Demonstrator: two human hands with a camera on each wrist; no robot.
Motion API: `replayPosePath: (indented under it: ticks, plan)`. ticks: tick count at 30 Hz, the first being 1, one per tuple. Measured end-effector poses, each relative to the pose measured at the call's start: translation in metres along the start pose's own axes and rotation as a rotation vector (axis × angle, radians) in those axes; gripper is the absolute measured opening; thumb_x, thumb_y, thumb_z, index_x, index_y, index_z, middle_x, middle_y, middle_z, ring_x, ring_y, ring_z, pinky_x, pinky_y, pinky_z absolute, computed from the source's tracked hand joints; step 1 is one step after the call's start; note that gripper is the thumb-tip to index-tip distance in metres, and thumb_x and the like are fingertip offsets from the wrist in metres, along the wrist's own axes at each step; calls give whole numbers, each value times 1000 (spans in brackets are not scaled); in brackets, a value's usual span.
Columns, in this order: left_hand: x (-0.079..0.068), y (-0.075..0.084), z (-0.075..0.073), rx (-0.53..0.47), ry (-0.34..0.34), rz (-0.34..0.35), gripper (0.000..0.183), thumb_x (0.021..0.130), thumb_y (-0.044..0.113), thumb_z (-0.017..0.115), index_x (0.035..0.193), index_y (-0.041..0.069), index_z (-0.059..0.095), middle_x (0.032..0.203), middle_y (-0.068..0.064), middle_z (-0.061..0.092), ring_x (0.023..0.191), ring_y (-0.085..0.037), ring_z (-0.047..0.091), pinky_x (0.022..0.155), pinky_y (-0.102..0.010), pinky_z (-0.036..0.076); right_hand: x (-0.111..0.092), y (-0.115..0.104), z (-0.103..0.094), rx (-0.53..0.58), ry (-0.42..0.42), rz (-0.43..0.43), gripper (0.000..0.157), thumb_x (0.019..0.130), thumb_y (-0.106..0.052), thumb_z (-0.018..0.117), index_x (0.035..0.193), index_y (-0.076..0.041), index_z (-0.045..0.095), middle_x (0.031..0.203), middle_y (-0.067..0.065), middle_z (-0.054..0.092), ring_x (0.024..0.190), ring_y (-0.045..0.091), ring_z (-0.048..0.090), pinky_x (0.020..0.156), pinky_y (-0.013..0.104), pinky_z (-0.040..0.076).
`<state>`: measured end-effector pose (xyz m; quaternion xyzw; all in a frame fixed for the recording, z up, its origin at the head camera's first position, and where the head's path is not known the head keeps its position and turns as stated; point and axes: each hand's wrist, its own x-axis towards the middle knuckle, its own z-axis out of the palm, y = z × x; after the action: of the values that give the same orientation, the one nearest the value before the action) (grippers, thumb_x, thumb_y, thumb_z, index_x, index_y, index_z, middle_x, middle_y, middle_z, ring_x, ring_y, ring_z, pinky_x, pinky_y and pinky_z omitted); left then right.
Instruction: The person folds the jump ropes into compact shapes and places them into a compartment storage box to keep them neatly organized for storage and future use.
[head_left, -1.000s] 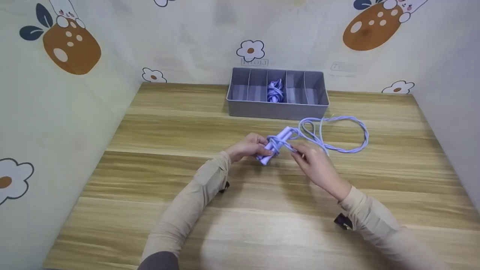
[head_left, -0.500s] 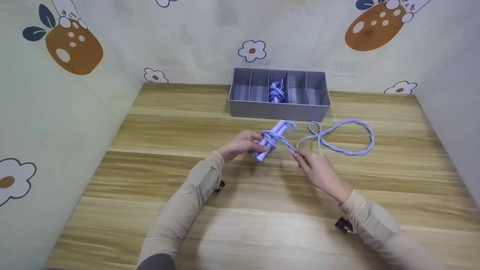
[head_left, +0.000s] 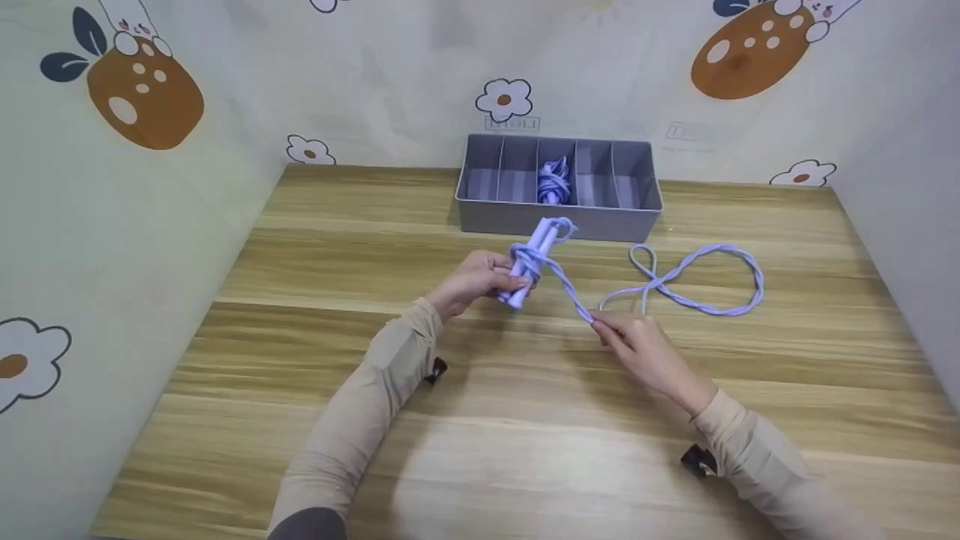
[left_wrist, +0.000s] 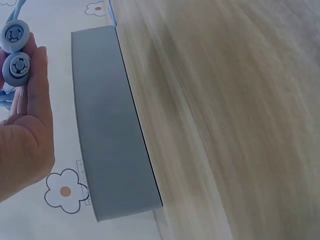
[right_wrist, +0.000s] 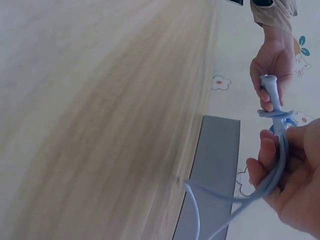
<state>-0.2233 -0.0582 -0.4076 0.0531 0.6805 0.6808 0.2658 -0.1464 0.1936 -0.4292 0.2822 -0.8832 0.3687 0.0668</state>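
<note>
My left hand [head_left: 474, 283] grips the two handles of a lavender jump rope [head_left: 534, 251] side by side, with some cord wound around their middle. The round handle ends [left_wrist: 16, 50] point at the left wrist camera, beside the left hand [left_wrist: 31, 125]. To the right, my right hand [head_left: 649, 352] pinches the twisted doubled cord [head_left: 571, 291], which runs fairly straight from the handles. Beyond the right fingers, the remaining cord [head_left: 759, 281] lies in a twisted loop on the table. In the right wrist view, cord [right_wrist: 277, 170] passes through the curled right hand [right_wrist: 300, 185].
Against the back wall stands a grey divided box [head_left: 555, 220]. Its middle compartment contains another lavender bundled jump rope [head_left: 553, 182]; the other compartments show bare bottoms. The wooden table [head_left: 337, 285] meets patterned walls at the back and sides.
My left hand has moved left and up with the handles, which now stand steeper. The right hand has shifted slightly right and down, lengthening the cord between the hands. The loop slid right.
</note>
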Motion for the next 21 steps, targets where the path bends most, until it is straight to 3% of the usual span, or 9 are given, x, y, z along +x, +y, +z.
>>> replayPosePath:
  ticks: [6, 9, 14, 17, 21]
  plan:
    - [-2, 3, -1, -113, -9, 80, 28, 81, -7, 57, 107, -17, 53, 74, -2, 67, 66, -11, 63, 62, -21, 53, -4, 13, -9, 42, -135, -27, 14, 90, -5, 54, 91, 0, 67, 71, 5, 63, 64, 11, 57, 60, 25, 51]
    - [-4, 4, 0, -161, -18, 113, 31, 82, -8, 55, 110, -18, 50, 78, -3, 67, 70, -13, 64, 66, -24, 54, -3, 19, -14, 27, -186, -39, 16, 90, -4, 53, 99, 1, 66, 78, 7, 65, 69, 16, 60, 65, 29, 52]
    - [-8, 8, 4, -210, -22, 159, 32, 82, -11, 53, 112, -19, 48, 80, -3, 67, 72, -14, 65, 67, -24, 54, 0, 31, -15, -33, -211, -82, 29, 88, 3, 53, 116, 4, 59, 94, 12, 66, 87, 22, 61, 78, 39, 51]
    - [-11, 10, 7, -202, -45, 180, 31, 82, -11, 54, 112, -19, 48, 79, -3, 68, 72, -14, 65, 67, -25, 54, 4, 40, -14, -32, -218, -73, 26, 87, 3, 53, 111, 2, 62, 96, 12, 66, 91, 24, 60, 80, 41, 50]
    - [-14, 11, 11, -160, -128, 190, 31, 81, -10, 55, 110, -18, 49, 82, -6, 69, 74, -14, 66, 67, -25, 55, 14, 52, -14, -48, -204, -83, 21, 85, 3, 57, 103, 0, 66, 90, 11, 67, 85, 24, 61, 76, 41, 50]
